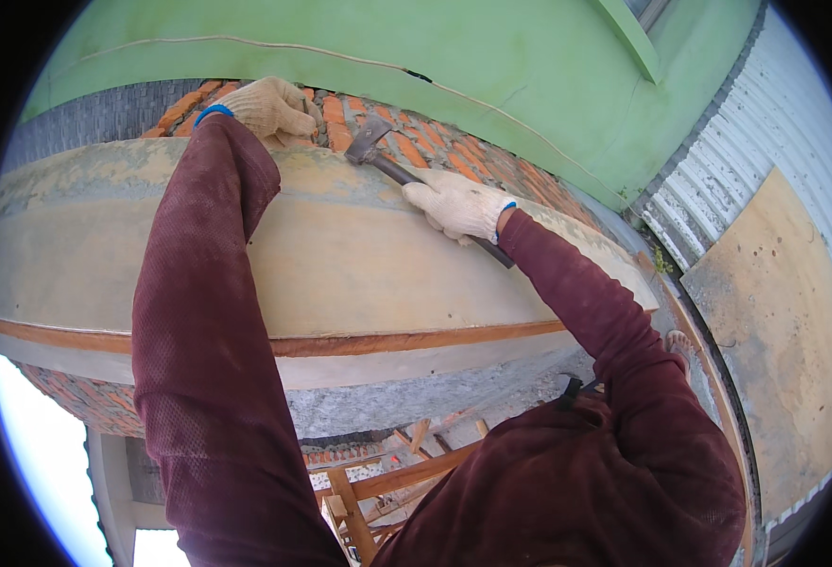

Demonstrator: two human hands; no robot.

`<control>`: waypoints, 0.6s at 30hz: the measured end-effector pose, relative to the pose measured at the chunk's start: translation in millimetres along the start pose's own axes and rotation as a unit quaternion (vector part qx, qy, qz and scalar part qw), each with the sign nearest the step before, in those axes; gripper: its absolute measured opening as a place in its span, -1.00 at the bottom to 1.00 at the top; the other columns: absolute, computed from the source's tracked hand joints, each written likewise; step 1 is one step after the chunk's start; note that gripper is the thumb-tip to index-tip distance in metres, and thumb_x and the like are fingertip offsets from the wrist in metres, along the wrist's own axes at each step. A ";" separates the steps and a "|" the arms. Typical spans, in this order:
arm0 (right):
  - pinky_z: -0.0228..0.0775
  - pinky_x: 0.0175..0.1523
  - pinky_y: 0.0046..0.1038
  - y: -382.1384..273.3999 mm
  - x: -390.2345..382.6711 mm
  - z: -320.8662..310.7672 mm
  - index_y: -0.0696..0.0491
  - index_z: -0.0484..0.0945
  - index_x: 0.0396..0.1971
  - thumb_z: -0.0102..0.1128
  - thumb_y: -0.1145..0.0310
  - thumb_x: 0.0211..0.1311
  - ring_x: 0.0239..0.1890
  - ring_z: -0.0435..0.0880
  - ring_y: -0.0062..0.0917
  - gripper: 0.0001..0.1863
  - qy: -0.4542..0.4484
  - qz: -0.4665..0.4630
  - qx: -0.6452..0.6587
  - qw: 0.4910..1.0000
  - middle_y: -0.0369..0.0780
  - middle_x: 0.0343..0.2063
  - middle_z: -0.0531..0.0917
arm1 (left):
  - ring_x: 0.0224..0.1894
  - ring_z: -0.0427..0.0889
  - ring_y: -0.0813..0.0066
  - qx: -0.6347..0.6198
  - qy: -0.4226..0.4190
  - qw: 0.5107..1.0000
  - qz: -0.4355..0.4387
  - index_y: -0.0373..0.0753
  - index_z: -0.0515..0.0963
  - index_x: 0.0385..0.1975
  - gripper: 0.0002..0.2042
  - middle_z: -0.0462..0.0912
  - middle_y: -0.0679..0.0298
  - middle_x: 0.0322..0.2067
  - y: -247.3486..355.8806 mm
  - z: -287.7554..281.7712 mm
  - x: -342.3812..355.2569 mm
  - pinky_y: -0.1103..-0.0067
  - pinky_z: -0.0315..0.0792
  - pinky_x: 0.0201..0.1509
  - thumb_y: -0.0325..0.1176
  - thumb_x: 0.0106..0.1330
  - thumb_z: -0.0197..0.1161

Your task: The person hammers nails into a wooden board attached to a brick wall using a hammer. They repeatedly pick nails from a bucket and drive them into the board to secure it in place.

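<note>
A hammer [396, 171] is gripped by its dark handle in my right hand [460, 204], which wears a cream knitted glove with a blue cuff. Its metal head points up and left, over the far edge of a broad pale plastered ledge [387, 274]. My left hand [266, 108], gloved the same way, is curled at that far edge, left of the hammer head. Its fingers are pressed together, and whatever they hold is hidden. Just beyond both hands runs a strip of rough orange brickwork [425, 139].
A green wall [491, 57] with a loose white cable [283, 44] rises behind the bricks. Orange-brown board [416, 340] edges the ledge's near side. Below are timber framing [350, 515] and a lower drop. At right lie a plywood sheet [775, 312] and corrugated metal roofing [765, 123].
</note>
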State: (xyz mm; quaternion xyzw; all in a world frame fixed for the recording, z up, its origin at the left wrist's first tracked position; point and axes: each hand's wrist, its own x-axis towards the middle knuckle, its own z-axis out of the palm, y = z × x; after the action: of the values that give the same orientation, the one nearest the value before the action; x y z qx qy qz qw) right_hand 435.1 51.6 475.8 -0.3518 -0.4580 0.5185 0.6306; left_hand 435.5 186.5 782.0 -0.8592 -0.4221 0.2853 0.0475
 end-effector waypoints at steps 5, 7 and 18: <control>0.37 -0.64 -0.41 31.0 -11.3 -12.9 0.18 0.45 0.01 -0.12 -0.02 0.52 -0.67 0.47 -0.58 -0.49 0.091 -0.011 0.118 0.989 -0.26 -0.56 0.46 | -0.37 0.67 0.51 -0.006 -0.024 1.000 0.004 -0.26 0.77 -0.14 -0.79 0.75 0.24 -0.37 21.2 41.7 6.1 0.55 0.60 -0.23 -0.39 0.26 0.41; 0.40 -0.58 -0.36 26.6 -30.5 -14.6 0.18 0.46 0.01 -0.10 -0.02 0.52 -0.63 0.51 -0.53 -0.50 0.162 -0.026 0.052 0.985 -0.24 -0.56 0.48 | -0.30 0.72 0.47 0.065 -0.031 0.997 -0.018 -0.28 0.75 -0.17 -0.80 0.74 0.25 -0.33 24.6 46.8 9.0 0.54 0.64 -0.12 -0.41 0.24 0.37; 0.37 -0.27 -0.18 45.7 -51.2 10.1 0.18 0.50 -0.07 0.14 0.05 0.43 -0.41 0.58 -0.14 -0.57 0.315 -0.227 -0.073 0.919 -0.01 -0.49 0.54 | -0.34 0.73 0.46 0.023 -0.052 0.998 -0.002 -0.30 0.75 -0.20 -0.81 0.73 0.28 -0.38 20.8 44.5 16.1 0.52 0.67 -0.17 -0.47 0.20 0.38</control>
State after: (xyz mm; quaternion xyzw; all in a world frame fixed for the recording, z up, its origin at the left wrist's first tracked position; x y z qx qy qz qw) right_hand 408.2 11.1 426.3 -0.4289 -0.3396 0.1890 0.8154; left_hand 434.2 178.2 730.9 -0.8410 -0.4192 0.3390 0.0464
